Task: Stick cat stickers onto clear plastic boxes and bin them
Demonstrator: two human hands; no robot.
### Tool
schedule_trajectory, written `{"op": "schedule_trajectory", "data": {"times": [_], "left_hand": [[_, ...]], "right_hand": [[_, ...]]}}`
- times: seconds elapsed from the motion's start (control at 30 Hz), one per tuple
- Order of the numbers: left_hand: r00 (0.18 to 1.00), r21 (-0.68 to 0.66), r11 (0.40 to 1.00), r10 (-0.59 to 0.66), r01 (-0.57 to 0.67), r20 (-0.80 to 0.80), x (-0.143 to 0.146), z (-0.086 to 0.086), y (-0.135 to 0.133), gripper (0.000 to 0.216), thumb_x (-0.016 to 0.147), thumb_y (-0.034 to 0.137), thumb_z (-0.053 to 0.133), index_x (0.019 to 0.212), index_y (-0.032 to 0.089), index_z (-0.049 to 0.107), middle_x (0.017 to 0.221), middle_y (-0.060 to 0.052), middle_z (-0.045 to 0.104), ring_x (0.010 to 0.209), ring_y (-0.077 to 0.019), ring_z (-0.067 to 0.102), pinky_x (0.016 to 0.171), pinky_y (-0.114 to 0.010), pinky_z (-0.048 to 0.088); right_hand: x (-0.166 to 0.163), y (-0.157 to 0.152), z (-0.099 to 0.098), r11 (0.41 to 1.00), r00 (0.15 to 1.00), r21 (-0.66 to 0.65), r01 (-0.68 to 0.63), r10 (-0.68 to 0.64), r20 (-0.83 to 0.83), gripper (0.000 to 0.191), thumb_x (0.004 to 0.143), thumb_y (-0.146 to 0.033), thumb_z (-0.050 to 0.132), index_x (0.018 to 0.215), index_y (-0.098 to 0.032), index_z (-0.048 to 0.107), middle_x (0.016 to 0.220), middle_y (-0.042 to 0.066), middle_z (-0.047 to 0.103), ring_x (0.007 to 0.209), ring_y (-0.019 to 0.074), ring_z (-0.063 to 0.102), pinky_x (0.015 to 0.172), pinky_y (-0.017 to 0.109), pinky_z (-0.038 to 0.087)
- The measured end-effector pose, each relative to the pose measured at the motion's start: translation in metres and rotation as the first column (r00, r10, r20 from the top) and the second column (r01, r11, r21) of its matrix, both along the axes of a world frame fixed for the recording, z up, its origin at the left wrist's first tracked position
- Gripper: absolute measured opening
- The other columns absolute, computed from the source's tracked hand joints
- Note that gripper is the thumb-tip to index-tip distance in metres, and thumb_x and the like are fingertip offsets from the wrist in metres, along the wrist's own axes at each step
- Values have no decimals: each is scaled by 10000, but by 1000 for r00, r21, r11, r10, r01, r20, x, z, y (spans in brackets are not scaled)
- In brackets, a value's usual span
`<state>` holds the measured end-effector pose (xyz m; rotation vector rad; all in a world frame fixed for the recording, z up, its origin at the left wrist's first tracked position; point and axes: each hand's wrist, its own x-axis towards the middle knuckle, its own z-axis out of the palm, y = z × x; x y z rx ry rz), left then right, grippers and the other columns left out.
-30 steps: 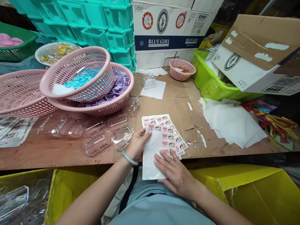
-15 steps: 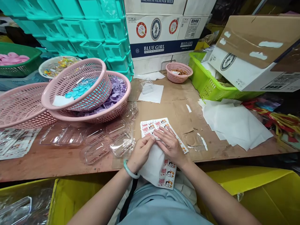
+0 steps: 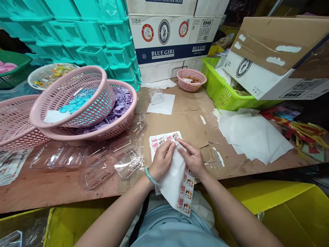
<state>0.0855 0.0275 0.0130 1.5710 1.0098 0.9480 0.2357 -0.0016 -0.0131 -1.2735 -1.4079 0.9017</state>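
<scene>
A sheet of cartoon-cat stickers (image 3: pixel 188 193) hangs over the table's front edge, its white backing side (image 3: pixel 171 185) turned partly over the printed side. My left hand (image 3: pixel 163 159) is closed, thumb and fingers pinching the sheet's upper edge on the left. At the right of that same edge, my right hand (image 3: pixel 192 159) grips the sheet between thumb and fingers, its index finger reaching toward the left hand. Beneath both hands lie more cat sticker sheets (image 3: pixel 155 140), largely covered.
Clear plastic boxes (image 3: pixel 127 164) lie left of the hands. Behind them, a pink basket (image 3: pixel 108 72) of blue pieces rests on another with purple pieces (image 3: pixel 122 103). White papers (image 3: pixel 249 133) spread at right near a green crate (image 3: pixel 228 99). Beer cartons (image 3: pixel 164 37) stand behind.
The sheet's top edge has been raised off the sheets below. My right hand has gone from lying flat to gripping the sheet. The view has shifted slightly right.
</scene>
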Motion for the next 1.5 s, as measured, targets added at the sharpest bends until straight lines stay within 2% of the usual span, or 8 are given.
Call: {"op": "schedule_trajectory", "data": {"times": [0.27,0.53,0.73,1.0,1.13,1.27,1.37,1.5], "left_hand": [[1000,-60,998,-17,18,26,1,-2,3,246,917,372,492,851,175,624,847,-33,631,819,-162,560,768,-261,432],[996,-196,979,76,-65,51,4,-9,6,292,863,443,551,764,174,607,716,-1,560,654,-123,506,613,-238,419],[964,-329,940,6,86,267,9,0,14,320,746,459,693,805,152,621,785,-19,602,720,-125,528,661,-240,428],[980,-40,991,121,-128,-159,-7,-16,16,205,804,328,588,671,176,554,658,-1,537,650,-145,501,646,-284,433],[904,296,897,390,-329,-176,-10,-2,7,218,815,320,613,994,196,635,1124,-117,602,1128,-273,520,975,-464,401],[983,-127,987,120,-102,141,3,19,-1,303,884,451,533,990,212,685,1178,-106,629,1166,-255,533,988,-420,416],[886,-433,899,146,67,440,8,19,4,307,841,450,608,959,187,714,1078,-95,683,1020,-214,602,882,-342,468],[807,-608,794,359,0,469,-1,7,12,228,688,351,788,827,177,738,943,-56,707,850,-136,608,788,-251,465]], "right_hand": [[-4,2,-5,998,991,-17,68,-70,-110,234,863,-359,634,1060,-275,728,1143,27,711,1123,221,633,1087,445,417],[-1,15,3,918,827,-331,217,-353,-437,355,816,-464,641,1011,-187,748,940,66,761,870,261,708,759,384,581],[-5,11,6,985,961,-59,163,-172,-218,200,824,-360,669,970,-258,759,1172,44,698,1178,250,598,1115,484,361],[14,34,-11,834,574,-295,466,-539,-617,221,768,-367,708,861,-168,738,943,87,760,944,230,712,919,408,560],[34,37,3,744,694,55,665,-590,-414,278,872,-371,599,1047,-188,714,1125,95,714,1055,255,673,988,489,507],[15,25,13,785,842,583,210,-448,301,304,869,-202,598,1150,-281,681,1237,39,660,1243,283,550,1124,569,319],[-6,17,12,814,756,578,-58,-342,558,447,858,-159,599,1284,-294,581,1285,46,629,1307,295,482,1127,587,287],[-14,13,8,929,869,369,11,-191,456,656,837,-347,665,1429,-255,397,1435,104,490,1380,302,376,1146,570,262]]}}
